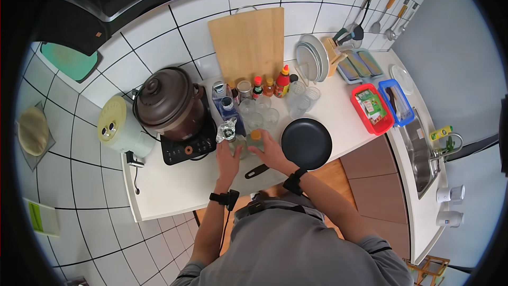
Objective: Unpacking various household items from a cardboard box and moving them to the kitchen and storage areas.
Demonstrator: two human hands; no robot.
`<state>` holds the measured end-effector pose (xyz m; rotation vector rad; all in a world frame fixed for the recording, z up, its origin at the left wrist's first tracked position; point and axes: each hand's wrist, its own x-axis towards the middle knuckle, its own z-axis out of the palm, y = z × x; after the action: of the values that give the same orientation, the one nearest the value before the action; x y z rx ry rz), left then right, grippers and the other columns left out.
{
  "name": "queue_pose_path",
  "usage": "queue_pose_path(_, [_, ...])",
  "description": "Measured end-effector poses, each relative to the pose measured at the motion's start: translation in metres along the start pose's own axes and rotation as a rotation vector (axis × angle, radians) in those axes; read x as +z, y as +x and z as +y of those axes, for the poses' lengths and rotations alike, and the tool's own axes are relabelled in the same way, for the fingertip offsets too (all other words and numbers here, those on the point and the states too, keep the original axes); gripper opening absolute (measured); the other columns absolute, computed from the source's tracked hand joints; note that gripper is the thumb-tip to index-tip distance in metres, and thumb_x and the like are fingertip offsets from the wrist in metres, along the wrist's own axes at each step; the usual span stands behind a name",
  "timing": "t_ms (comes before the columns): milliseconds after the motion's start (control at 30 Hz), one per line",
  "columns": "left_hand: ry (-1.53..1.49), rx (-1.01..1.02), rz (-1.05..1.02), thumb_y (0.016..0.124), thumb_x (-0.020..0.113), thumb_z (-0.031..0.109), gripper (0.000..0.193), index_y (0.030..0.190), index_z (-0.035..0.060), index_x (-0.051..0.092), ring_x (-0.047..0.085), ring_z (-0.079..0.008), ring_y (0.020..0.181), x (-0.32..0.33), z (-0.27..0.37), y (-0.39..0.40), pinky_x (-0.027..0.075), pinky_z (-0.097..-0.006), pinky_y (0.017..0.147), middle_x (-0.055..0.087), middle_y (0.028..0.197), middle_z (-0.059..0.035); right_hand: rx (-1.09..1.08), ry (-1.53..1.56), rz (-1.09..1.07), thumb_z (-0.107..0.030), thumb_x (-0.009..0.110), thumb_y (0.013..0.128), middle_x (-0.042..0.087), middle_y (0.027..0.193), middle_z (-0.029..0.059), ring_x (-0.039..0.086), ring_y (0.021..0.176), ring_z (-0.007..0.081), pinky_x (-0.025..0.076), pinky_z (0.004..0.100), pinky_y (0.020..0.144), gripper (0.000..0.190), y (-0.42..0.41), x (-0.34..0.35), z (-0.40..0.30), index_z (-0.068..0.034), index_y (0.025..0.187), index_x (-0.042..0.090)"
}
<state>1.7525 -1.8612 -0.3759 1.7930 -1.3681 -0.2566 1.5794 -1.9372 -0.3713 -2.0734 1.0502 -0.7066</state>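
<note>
On the counter in front of me, my left hand [227, 161] has its fingers and thumb around the lower part of a glass bottle with a foil-wrapped top [227, 129]. Close by on the right, my right hand [273, 154] curves around a clear glass jar with an orange lid [255, 135]. The fingers partly hide both containers. Just beyond them stand several upturned-looking clear glasses [254, 119] and a dark blue bottle with a black cap [227, 103]. A black frying pan [306, 143] lies beside my right wrist, its handle pointing toward me.
A brown lidded pot [170, 99] sits on a black induction cooker [188, 149] at left, beside a pale green appliance [127, 127]. Sauce bottles [282, 82] line a wooden cutting board [248, 43]. Plates [313, 59], a red basket [371, 109] and a sink [422, 159] are rightward.
</note>
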Motion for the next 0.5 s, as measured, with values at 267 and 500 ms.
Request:
queue_pose_path(267, [0.052, -0.083, 0.217, 0.086, 0.071, 0.019, 0.065, 0.139, 0.0004, 0.040, 0.058, -0.0363, 0.108, -0.001, 0.011, -0.043, 0.048, -0.0450, 0.087, 0.056, 0.120, -0.0214, 0.061, 0.020, -0.091, -0.030, 0.073, 0.085, 0.045, 0.138, 0.0242, 0.048, 0.124, 0.0443, 0.041, 0.0450, 0.103, 0.085, -0.020, -0.036, 0.006, -0.006, 0.150, 0.023])
queue_pose_path(500, [-0.023, -0.357, 0.035, 0.087, 0.071, 0.015, 0.036, 0.120, 0.0046, 0.061, 0.064, -0.0166, 0.069, 0.017, 0.055, -0.105, 0.053, -0.0303, 0.065, 0.066, 0.078, -0.0090, 0.027, 0.190, -0.006, -0.023, 0.072, 0.087, 0.060, 0.119, 0.0193, 0.063, 0.105, 0.0305, 0.053, 0.0362, 0.088, 0.047, -0.072, -0.109, 0.079, -0.004, 0.127, 0.056])
